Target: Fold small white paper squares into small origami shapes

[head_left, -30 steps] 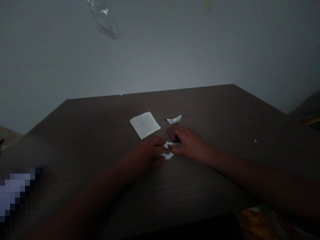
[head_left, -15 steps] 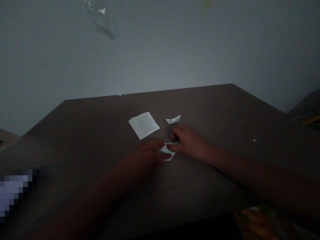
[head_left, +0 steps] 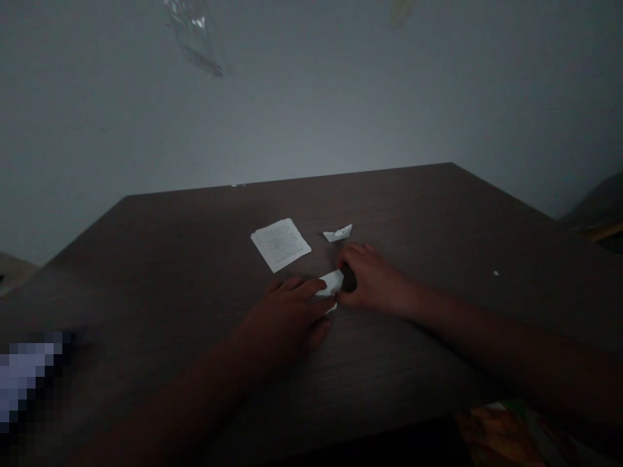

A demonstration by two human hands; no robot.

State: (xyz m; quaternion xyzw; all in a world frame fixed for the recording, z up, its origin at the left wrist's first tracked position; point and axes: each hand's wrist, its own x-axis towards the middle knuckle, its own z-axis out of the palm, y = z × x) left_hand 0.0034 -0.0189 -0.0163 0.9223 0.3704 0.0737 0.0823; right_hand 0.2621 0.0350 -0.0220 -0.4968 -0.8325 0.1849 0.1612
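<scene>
A small piece of folded white paper [head_left: 333, 281] lies on the dark wooden table between my hands. My left hand [head_left: 292, 313] holds it from the left, its fingers over the paper and partly covering it. At the paper's right edge, my right hand [head_left: 372, 279] has thumb and index finger curled in a pinch on it. Just beyond the right hand sits a little folded paper boat [head_left: 337, 233]. A stack of square printed paper sheets [head_left: 281, 245] lies behind the left hand. The creases under my fingers are hidden.
The table [head_left: 195, 259] reaches back to a grey wall [head_left: 311, 97]. A blurred-out device [head_left: 26, 376] lies at the left edge. A tiny white scrap [head_left: 496, 273] is on the right. A clear plastic bag [head_left: 197, 35] hangs on the wall.
The paper has been turned or folded between my hands and shows a narrower shape. My right thumb has moved back to its right edge; my left fingers have shifted slightly over it.
</scene>
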